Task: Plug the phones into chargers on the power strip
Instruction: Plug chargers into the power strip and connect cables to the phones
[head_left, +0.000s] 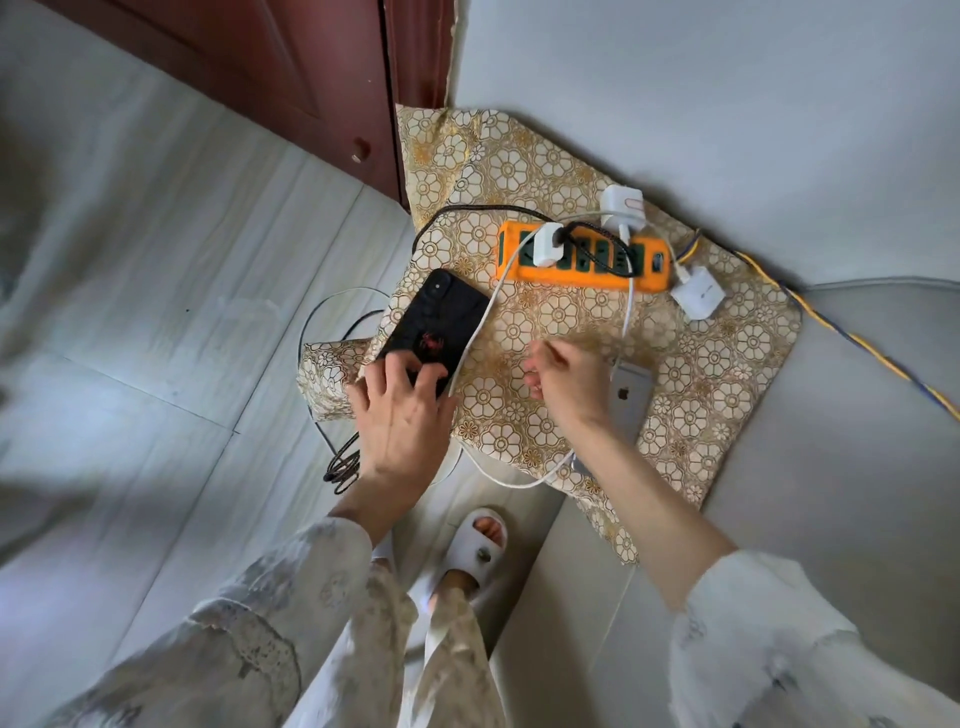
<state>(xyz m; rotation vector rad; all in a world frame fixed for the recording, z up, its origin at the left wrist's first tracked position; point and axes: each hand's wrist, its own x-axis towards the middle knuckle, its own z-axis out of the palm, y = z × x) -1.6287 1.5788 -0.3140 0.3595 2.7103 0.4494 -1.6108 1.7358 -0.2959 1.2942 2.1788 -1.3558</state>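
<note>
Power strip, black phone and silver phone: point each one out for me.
power strip (582, 273): head view, orange front edge.
black phone (441, 317): head view, middle of its back.
silver phone (631, 397): head view, back, by the logo.

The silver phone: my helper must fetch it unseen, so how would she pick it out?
Find the gold floral cloth with the orange power strip. Nearer the person than the strip, beside the right hand, lies the silver phone, back up. Unlike the black phone under the left hand, it is pale grey.

Only an apple logo shows, on the silver phone (629, 400); no readable text.
</note>
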